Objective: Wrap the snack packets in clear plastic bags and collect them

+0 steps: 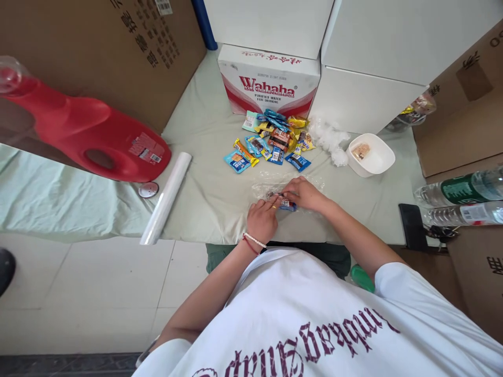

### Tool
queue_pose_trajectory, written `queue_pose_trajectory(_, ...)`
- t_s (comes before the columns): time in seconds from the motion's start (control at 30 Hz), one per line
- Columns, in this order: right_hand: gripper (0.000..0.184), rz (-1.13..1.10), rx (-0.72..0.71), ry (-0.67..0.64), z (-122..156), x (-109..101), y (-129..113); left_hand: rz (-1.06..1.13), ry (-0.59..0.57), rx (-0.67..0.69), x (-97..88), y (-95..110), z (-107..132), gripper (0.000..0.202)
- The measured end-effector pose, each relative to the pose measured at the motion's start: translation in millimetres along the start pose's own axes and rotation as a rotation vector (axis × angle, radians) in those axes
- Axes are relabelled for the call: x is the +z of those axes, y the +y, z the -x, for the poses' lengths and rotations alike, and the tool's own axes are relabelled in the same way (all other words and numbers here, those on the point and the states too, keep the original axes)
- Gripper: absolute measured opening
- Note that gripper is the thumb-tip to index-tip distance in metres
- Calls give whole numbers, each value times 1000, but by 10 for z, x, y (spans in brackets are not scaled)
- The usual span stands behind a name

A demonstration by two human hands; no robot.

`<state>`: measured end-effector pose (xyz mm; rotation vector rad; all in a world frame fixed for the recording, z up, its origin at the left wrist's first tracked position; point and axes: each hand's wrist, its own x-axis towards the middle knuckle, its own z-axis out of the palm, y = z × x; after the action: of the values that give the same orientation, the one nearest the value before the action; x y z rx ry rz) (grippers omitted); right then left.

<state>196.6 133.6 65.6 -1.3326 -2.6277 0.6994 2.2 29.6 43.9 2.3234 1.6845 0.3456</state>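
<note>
Close to the front edge of the table, both hands meet over a small blue snack packet (288, 204), partly hidden by my fingers. My left hand (262, 219), wearing a ring and beaded bracelets, has its fingers bent together against the packet's left end. From the other side my right hand (304, 193) pinches at the packet, thumb and fingers closed. Thin clear plastic (259, 183) lies spread under and behind both hands. Just beyond is a pile of wrapped snacks (279, 140) in blue, yellow and orange.
Left of the hands lies a roll of clear film (167, 199), beside a big red jug (94, 133). A Wahaha carton (271, 84) stands behind the snacks. Crumpled plastic (329, 140) and a white bowl (385, 159) are to the right, then a phone (412, 226) and bottles (463, 188).
</note>
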Motion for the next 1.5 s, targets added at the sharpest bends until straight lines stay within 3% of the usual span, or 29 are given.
queue_pose_trajectory(0.1, 39, 95, 189, 103, -134, -54, 76, -71, -59, 15, 33, 18, -107, 59)
queue_pose_trajectory(0.2, 55, 163, 337, 42, -298, -49, 120, -104, -66, 33, 28, -11, -115, 58)
queue_pose_trajectory(0.3, 39, 135, 378, -70, -408, -51, 103, -112, -69, 42, 30, -20, -73, 57)
queue_pose_trajectory(0.4, 25, 16, 303, -109, -378, -81, 18, -105, -67, 38, 50, -5, -36, 59)
queue_pose_trajectory(0.53, 32, -30, 24, -98, -99, -23, -149, -31, -41, 2, 106, -23, -32, 57)
queue_pose_trajectory(0.6, 40, 28, -98, -99, 70, 80, -194, 84, -13, -14, 161, -82, -45, 53)
queue_pose_trajectory(0.7, 50, 62, -143, -85, 249, 256, -164, 428, 44, -3, 270, -243, -67, 49)
queue_pose_trajectory(0.8, 50, 38, -154, -48, 317, 371, -85, 714, 194, -243, 356, -453, -101, 39)
queue_pose_trajectory(0.9, 51, 39, -166, -24, 331, 419, -57, 707, 339, -554, 362, -637, -179, 30)
queue_pose_trajectory(1.0, 53, 54, -136, -22, 338, 454, -89, 651, 380, -623, 318, -694, -306, 28)
queue_pose_trajectory(1.2, 50, 68, -81, 16, 350, 564, -145, 683, 303, -574, 314, -469, -615, 49)
queue_pose_trajectory(1.37, 54, 19, -106, 23, 363, 584, -103, 1152, 64, -523, 237, -570, -764, 89)
queue_pose_trajectory(1.43, 54, -8, -118, 23, 372, 582, -81, 1248, 0, -456, 168, -695, -739, 85)
queue_pose_trajectory(1.5, 55, -26, -123, 33, 377, 591, -63, 1236, 2, -381, 100, -811, -660, 58)
